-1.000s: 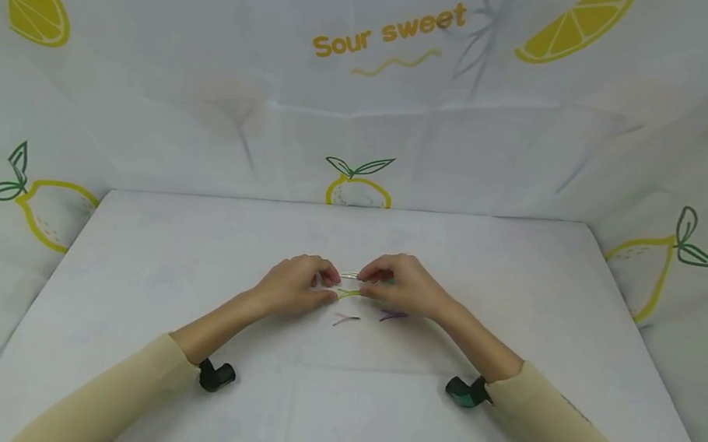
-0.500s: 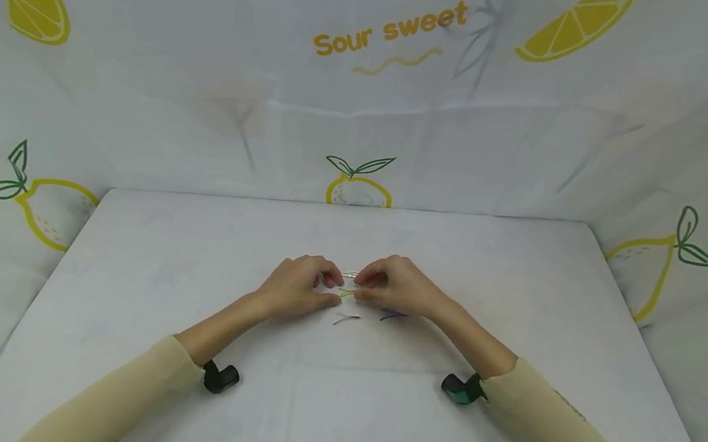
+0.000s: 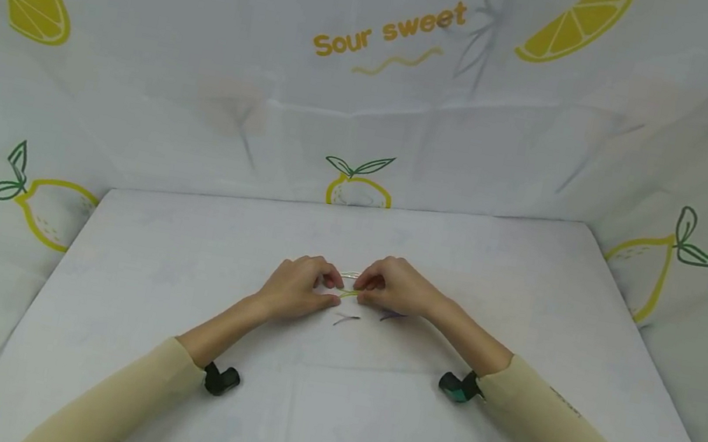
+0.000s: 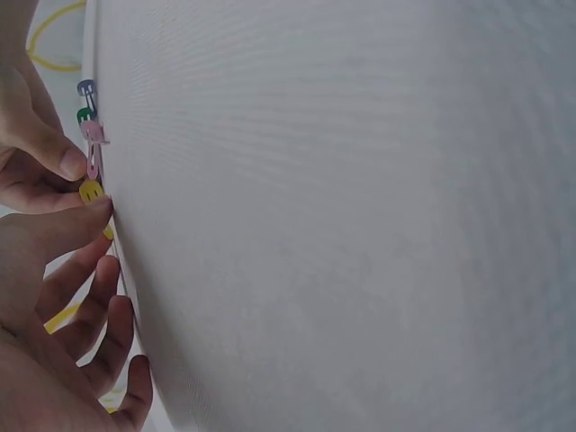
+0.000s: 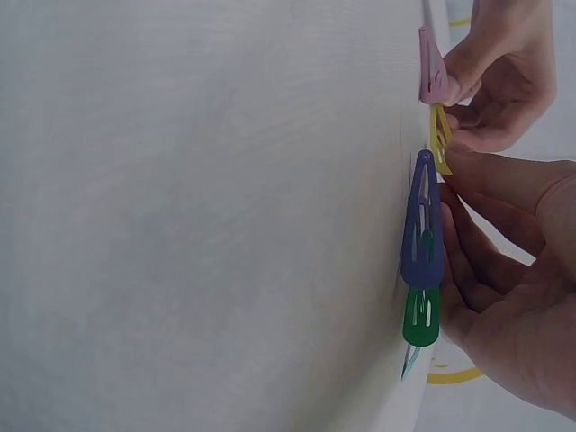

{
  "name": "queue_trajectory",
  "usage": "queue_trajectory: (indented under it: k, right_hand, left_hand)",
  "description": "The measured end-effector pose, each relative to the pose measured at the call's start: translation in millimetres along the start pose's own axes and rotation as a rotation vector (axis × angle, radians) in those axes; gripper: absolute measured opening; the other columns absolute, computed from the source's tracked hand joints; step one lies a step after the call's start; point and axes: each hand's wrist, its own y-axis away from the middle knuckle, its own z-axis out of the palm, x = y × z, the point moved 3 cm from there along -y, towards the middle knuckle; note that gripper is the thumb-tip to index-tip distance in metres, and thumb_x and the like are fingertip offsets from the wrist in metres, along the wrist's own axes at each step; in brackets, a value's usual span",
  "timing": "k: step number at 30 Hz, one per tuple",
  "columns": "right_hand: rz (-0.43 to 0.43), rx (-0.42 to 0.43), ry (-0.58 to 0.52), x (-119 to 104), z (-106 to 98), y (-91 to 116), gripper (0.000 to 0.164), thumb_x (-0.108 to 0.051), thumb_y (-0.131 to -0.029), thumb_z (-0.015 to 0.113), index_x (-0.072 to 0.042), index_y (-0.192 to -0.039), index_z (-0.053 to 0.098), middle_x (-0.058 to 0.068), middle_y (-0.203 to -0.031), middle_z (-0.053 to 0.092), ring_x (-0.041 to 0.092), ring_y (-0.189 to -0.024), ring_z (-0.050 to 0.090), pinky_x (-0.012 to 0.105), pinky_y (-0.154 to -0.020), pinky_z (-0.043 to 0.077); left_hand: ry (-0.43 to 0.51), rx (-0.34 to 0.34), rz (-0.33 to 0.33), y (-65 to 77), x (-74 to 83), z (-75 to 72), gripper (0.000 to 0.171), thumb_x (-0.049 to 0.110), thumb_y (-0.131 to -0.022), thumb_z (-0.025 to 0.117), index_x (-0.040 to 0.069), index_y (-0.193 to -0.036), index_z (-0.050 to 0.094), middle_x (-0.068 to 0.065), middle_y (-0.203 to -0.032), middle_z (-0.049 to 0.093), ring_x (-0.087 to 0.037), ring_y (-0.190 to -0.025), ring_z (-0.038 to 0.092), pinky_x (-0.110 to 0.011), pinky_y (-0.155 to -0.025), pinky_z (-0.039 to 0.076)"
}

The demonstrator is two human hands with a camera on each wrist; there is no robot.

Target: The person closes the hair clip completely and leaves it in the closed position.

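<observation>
Between the two hands is a yellow snap hair clip (image 3: 349,294), its ends at the fingertips of both. My left hand (image 3: 298,288) pinches one end, the thumb lying over it in the left wrist view. My right hand (image 3: 400,288) pinches the other end, as the right wrist view shows at the yellow clip (image 5: 441,139). Nearer me on the table lies a pink snap clip (image 3: 347,320), its two layers spread apart. A purple snap clip (image 5: 421,225) lies below the right hand, with a green snap clip (image 5: 421,317) beyond it.
A pale, silvery clip-like piece (image 3: 350,276) shows behind the yellow clip, between the fingers. The white-covered table (image 3: 306,410) meets white lemon-print cloth walls (image 3: 198,138) at the back and sides. Each wrist carries a small black camera.
The right forearm has shifted slightly left and the hands have drawn a little closer. Both stay at the yellow clip; the clips on the table have not moved.
</observation>
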Motion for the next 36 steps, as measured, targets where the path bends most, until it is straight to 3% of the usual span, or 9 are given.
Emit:
queue_trajectory:
  k: [36]
  right_hand:
    - [-0.021, 0.03, -0.002, -2.8, -0.5, 1.2, 0.007, -0.007, -0.097, 0.08, -0.004, -0.102, 0.083, 0.006, -0.099, 0.082, 0.009, -0.089, 0.07, 0.024, -0.084, 0.056]
  left_hand:
    - [0.037, 0.029, 0.014, 1.6, -2.4, 2.0, 0.014, 0.025, -0.09, 0.088, 0.021, -0.101, 0.081, 0.003, -0.101, 0.075, -0.013, -0.086, 0.059, -0.034, -0.08, 0.046]
